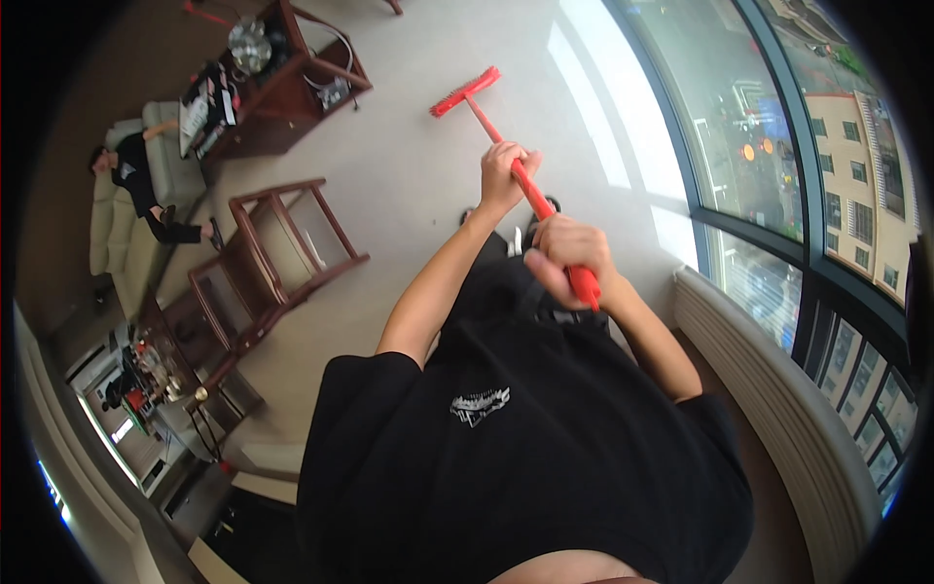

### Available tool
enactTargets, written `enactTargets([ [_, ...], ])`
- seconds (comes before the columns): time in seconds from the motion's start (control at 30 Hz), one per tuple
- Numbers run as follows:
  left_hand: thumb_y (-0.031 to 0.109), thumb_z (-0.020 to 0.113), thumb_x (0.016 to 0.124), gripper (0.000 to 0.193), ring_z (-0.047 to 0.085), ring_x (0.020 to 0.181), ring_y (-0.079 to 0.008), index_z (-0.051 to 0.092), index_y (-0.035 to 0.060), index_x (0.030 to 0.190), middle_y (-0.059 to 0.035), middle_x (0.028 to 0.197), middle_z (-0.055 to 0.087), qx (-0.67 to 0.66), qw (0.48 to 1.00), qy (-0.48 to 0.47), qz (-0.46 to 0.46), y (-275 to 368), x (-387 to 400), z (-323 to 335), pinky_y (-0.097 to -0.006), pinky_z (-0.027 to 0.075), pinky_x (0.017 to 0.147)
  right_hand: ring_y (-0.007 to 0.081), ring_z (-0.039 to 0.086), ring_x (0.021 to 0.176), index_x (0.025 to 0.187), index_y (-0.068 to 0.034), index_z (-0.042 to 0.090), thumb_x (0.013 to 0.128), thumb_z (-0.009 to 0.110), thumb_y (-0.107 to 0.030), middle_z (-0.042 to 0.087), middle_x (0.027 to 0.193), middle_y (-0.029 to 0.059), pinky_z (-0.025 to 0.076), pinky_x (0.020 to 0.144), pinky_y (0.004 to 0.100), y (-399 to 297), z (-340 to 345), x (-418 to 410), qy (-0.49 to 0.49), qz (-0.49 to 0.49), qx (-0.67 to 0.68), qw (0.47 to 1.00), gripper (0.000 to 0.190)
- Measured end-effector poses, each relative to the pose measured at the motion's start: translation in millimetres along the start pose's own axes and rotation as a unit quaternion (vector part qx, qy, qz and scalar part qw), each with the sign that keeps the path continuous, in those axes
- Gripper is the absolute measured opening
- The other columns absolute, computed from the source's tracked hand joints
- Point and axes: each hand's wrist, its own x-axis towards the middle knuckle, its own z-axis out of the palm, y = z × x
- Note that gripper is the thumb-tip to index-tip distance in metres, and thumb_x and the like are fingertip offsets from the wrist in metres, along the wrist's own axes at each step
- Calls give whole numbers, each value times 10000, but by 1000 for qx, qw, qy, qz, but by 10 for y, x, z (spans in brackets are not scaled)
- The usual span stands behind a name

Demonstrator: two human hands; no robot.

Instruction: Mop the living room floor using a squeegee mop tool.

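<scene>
Both of my hands grip the handle of a red push broom [534,191], which slants away from my chest toward the pale floor [408,153]. My left hand [505,174] is wrapped around the middle of the handle. Closer to my body, my right hand [573,252] holds the handle near its top end, which sticks out below the fist. The broom head [465,92] is a red crosspiece with short bristles, over the floor ahead of me; whether it touches the floor I cannot tell. My shoes show partly behind the handle.
A wooden chair [252,270] stands to my left. Beyond it are a dark wooden table [273,117] bearing a glass pot [249,45], and a person [135,171] on a light sofa [109,219]. On my right, a ribbed radiator [773,409] runs below large windows [751,139].
</scene>
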Motion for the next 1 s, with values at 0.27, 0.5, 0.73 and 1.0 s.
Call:
enactTargets([
  [0.27, 436, 728, 875, 360, 573, 1266, -364, 698, 78, 847, -184, 1315, 636, 180, 948, -260, -12, -466, 53, 67, -458, 499, 986, 284, 514, 548, 572, -39, 493, 757, 685, 64, 513, 566, 89, 467, 633, 386, 1316, 324, -333, 20, -2, -78, 997, 285],
  [0.5, 353, 770, 854, 488, 551, 654, -310, 524, 38, 575, -99, 612, 554, 4, 984, -162, 78, -199, -350, -28, -415, 486, 697, 267, 472, 503, 555, -61, 445, 733, 679, 103, 464, 546, 66, 432, 570, 366, 798, 483, -524, 29, -7, -83, 996, 337],
  [0.73, 277, 772, 843, 467, 538, 626, -320, 470, 36, 582, -102, 595, 525, -43, 990, -125, 48, 289, -1306, -312, -408, 445, 626, 264, 499, 502, 559, -65, 480, 721, 712, 40, 478, 544, 58, 423, 547, 377, -120, 770, -854, -115, -6, -103, 988, 301],
  [1.0, 309, 786, 819, 487, 526, 585, -273, 445, 98, 543, -73, 563, 483, -97, 994, -31, 29, 601, -2601, -586, -401, 449, 758, 286, 542, 514, 532, -68, 516, 754, 772, -117, 523, 548, 82, 414, 501, 405, -588, 1279, -1257, -381, -36, 55, 922, 343],
])
